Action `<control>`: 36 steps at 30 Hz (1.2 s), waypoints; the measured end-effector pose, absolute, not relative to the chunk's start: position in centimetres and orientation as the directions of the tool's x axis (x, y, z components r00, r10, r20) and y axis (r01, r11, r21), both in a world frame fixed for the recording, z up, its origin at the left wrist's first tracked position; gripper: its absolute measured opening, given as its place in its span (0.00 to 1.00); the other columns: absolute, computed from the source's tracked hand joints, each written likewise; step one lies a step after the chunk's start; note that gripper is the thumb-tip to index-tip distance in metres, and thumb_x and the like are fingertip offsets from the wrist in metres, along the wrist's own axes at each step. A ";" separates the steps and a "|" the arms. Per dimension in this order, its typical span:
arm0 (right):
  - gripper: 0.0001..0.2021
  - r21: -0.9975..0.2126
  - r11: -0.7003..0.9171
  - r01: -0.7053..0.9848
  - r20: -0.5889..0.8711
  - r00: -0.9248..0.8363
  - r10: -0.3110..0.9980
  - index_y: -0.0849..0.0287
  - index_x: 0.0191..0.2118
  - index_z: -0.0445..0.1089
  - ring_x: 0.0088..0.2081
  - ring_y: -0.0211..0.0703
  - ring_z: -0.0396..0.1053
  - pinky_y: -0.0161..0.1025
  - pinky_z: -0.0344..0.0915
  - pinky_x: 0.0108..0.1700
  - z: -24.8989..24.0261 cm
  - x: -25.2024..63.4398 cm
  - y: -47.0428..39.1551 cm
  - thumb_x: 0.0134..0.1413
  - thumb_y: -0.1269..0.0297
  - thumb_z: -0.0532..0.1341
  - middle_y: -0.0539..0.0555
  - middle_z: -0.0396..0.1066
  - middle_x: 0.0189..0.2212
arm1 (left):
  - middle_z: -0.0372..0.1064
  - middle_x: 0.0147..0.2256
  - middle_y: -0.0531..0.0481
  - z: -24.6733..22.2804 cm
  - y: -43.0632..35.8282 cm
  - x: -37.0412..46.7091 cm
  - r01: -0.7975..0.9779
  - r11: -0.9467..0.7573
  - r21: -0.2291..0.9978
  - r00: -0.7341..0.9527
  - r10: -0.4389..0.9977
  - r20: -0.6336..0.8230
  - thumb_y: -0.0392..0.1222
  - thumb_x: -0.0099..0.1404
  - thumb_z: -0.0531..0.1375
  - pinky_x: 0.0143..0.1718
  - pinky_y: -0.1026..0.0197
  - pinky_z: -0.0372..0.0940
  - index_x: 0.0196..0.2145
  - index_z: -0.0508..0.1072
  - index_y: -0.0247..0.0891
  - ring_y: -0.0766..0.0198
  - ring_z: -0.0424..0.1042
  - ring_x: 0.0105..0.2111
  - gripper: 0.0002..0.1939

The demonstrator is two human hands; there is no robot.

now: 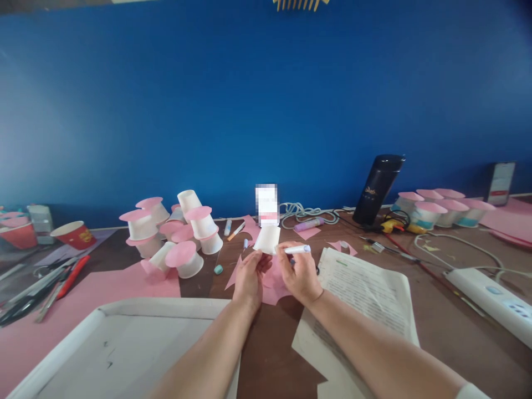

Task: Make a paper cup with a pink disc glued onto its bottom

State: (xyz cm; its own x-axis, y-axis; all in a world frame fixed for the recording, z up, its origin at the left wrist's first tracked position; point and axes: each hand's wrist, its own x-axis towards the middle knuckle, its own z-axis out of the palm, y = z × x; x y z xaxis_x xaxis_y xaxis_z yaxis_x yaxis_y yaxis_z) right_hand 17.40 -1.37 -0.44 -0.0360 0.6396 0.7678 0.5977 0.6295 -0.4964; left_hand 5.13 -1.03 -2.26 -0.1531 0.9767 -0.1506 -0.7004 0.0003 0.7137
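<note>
A white paper cup [267, 239] is held over the middle of the table, with the fingers of my left hand [250, 280] closed on its lower edge. Between the thumb and fingers of my right hand [300, 275] is a white marker [297, 249], its hidden tip end close to the cup's right side. Below both hands lies pink paper [272, 288] with cut edges. To the left, several white cups with pink paper discs [183, 255] stand piled and stacked, some tipped over. A small teal cap [218, 270] rests near them.
A white shallow box lid [158, 343] lies front left, printed sheets [369, 288] to the right. A black flask [378, 188], cables [307, 212] and a power strip [494, 299] stand further right. Scissors and a red cutter [72, 277] lie far left. A phone [266, 204] faces me.
</note>
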 end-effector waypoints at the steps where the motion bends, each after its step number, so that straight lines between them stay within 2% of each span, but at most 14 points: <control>1: 0.08 -0.501 0.633 0.590 0.768 -0.033 0.639 0.56 0.36 0.70 0.38 0.45 0.72 0.42 0.64 0.43 -0.5 17.4 -1.4 0.62 0.65 0.54 0.55 0.74 0.32 | 0.73 0.25 0.48 -2.1 -1.0 5.1 -0.717 0.017 0.697 -0.145 0.974 -0.173 0.37 0.49 0.67 0.34 0.63 0.65 0.28 0.73 0.32 0.66 0.73 0.27 0.08; 4: 0.08 -0.524 0.632 0.571 0.772 0.004 0.636 0.56 0.38 0.70 0.39 0.44 0.72 0.43 0.64 0.45 -0.6 17.5 -1.3 0.62 0.65 0.54 0.55 0.75 0.34 | 0.73 0.25 0.47 -1.6 -1.0 5.1 -0.768 0.068 0.637 -0.134 0.956 -0.263 0.33 0.54 0.62 0.33 0.64 0.67 0.28 0.73 0.32 0.67 0.73 0.27 0.01; 7: 0.08 -0.540 0.629 0.559 0.764 0.012 0.645 0.56 0.38 0.70 0.39 0.45 0.72 0.44 0.64 0.45 -0.6 17.6 -1.3 0.62 0.65 0.54 0.55 0.75 0.34 | 0.73 0.26 0.46 -1.2 -1.0 5.0 -0.795 0.092 0.600 -0.126 0.941 -0.313 0.30 0.58 0.59 0.32 0.65 0.68 0.28 0.73 0.32 0.67 0.73 0.26 0.03; 13: 0.07 -0.474 0.645 0.599 0.773 -0.067 0.631 0.56 0.38 0.70 0.38 0.46 0.71 0.46 0.62 0.46 -0.6 17.4 -1.4 0.62 0.65 0.54 0.54 0.75 0.34 | 0.73 0.26 0.46 -1.2 -1.1 5.1 -0.797 0.114 0.592 -0.085 0.951 -0.297 0.31 0.59 0.59 0.31 0.66 0.68 0.27 0.73 0.32 0.67 0.73 0.26 0.04; 18: 0.08 -0.510 0.597 0.619 0.767 0.013 0.642 0.57 0.36 0.70 0.40 0.46 0.71 0.44 0.64 0.44 -0.7 17.4 -1.2 0.61 0.64 0.54 0.56 0.75 0.34 | 0.73 0.26 0.47 -1.1 -1.2 5.0 -0.801 0.096 0.591 -0.103 0.951 -0.293 0.31 0.59 0.59 0.31 0.66 0.69 0.30 0.73 0.31 0.67 0.73 0.26 0.02; 30: 0.08 -0.512 0.634 0.579 0.769 -0.020 0.639 0.57 0.36 0.70 0.40 0.46 0.72 0.45 0.64 0.47 -0.5 17.4 -1.4 0.61 0.64 0.55 0.56 0.75 0.35 | 0.72 0.25 0.45 -1.0 -1.2 5.0 -0.827 0.095 0.555 -0.093 0.949 -0.300 0.28 0.61 0.57 0.30 0.66 0.69 0.29 0.72 0.29 0.67 0.73 0.25 0.05; 33: 0.08 -0.580 0.623 0.525 0.741 0.022 0.672 0.56 0.38 0.70 0.39 0.45 0.72 0.44 0.65 0.46 -0.7 17.4 -1.2 0.62 0.62 0.55 0.55 0.75 0.37 | 0.71 0.26 0.45 -0.9 -1.2 4.8 -0.833 0.099 0.544 -0.091 0.946 -0.311 0.28 0.61 0.56 0.30 0.66 0.70 0.30 0.72 0.28 0.67 0.72 0.25 0.05; 36: 0.10 -0.722 0.564 0.400 0.658 0.147 0.739 0.54 0.45 0.69 0.37 0.42 0.73 0.41 0.68 0.41 -1.2 17.6 -0.6 0.62 0.60 0.54 0.55 0.74 0.40 | 0.71 0.26 0.45 -1.0 -1.1 4.7 -0.845 0.108 0.523 -0.081 0.942 -0.326 0.29 0.61 0.57 0.30 0.67 0.70 0.30 0.72 0.29 0.67 0.73 0.26 0.04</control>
